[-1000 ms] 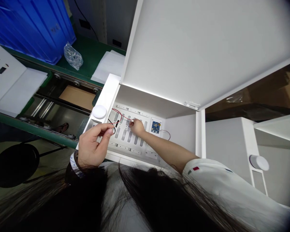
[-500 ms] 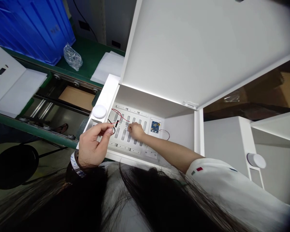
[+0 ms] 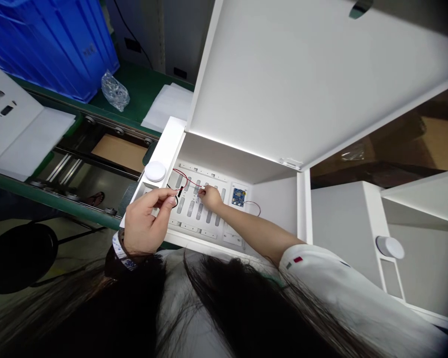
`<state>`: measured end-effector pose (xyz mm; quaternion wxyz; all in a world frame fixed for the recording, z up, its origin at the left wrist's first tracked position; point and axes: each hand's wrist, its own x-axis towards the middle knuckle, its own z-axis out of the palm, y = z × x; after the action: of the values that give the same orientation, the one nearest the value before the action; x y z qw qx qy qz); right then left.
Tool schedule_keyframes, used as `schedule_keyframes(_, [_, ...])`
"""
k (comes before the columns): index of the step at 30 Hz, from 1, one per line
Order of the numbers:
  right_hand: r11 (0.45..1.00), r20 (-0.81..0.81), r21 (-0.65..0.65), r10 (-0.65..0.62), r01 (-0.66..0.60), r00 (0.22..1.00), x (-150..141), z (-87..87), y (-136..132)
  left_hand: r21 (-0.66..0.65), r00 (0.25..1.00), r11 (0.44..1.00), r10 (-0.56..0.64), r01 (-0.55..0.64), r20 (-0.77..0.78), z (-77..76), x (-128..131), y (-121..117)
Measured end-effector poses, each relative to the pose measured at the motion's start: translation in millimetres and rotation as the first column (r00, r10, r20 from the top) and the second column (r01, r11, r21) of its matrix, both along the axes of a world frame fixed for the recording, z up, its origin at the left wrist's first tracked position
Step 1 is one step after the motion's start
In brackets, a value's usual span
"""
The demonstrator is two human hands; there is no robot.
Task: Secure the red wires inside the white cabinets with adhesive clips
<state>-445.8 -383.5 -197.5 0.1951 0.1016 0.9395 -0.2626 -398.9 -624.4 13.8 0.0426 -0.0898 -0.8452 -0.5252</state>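
Note:
My left hand [image 3: 145, 222] pinches a small black connector [image 3: 179, 191] area between thumb and fingertips, where a thin black wire [image 3: 175, 200] and a red wire [image 3: 181, 175] meet. My right hand [image 3: 211, 198] reaches in over a white slotted metal plate [image 3: 194, 211] and its fingertips hold the red wire near the plate's middle. To the right of that hand, a blue circuit board [image 3: 239, 196] sits on the plate. A thin red-and-black wire [image 3: 253, 208] loops out from the board.
A white cabinet panel [image 3: 302, 84] stands over the plate, with a white wall [image 3: 274, 204] to its right. A round white knob [image 3: 155, 171] sits on the rim. Beyond are a green conveyor [image 3: 56, 196], a blue crate [image 3: 48, 44], a plastic bag [image 3: 115, 90] and white foam sheets [image 3: 168, 105].
The whole view has drifted slightly left. My right hand's fingertips have shifted a little up along the red wire. My left hand keeps its pinch.

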Motion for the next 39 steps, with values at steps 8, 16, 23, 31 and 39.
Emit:
schedule_keyframes(8, [0.973,0.0,0.158,0.172,-0.169,0.985,8.9,16.0,-4.7,0.013,1.0,1.0,0.008,-0.008,0.004,0.2,0.0,0.1])
schedule_keyframes(16, [0.908,0.254,-0.363,0.314,-0.211,0.915,11.3,101.3,5.5,0.178,0.994,0.984,0.006,-0.025,0.108,-1.2,-1.3,-0.5])
schedule_keyframes(23, [0.705,-0.185,-0.69,0.049,-0.165,0.982,14.2,227.0,-31.3,0.362,0.92,0.932,-0.167,0.03,0.354,11.3,-3.5,18.7])
schedule_keyframes(31, [0.676,-0.217,-0.731,-0.102,-0.092,0.971,34.1,230.3,-44.3,0.37,0.859,0.927,-0.231,0.053,0.456,3.2,-9.6,32.0])
schedule_keyframes(39, [0.994,-0.044,-0.102,0.043,-0.048,0.998,-12.3,161.7,13.1,0.275,0.9,0.961,-0.148,0.033,0.409,-3.7,-6.2,25.0])
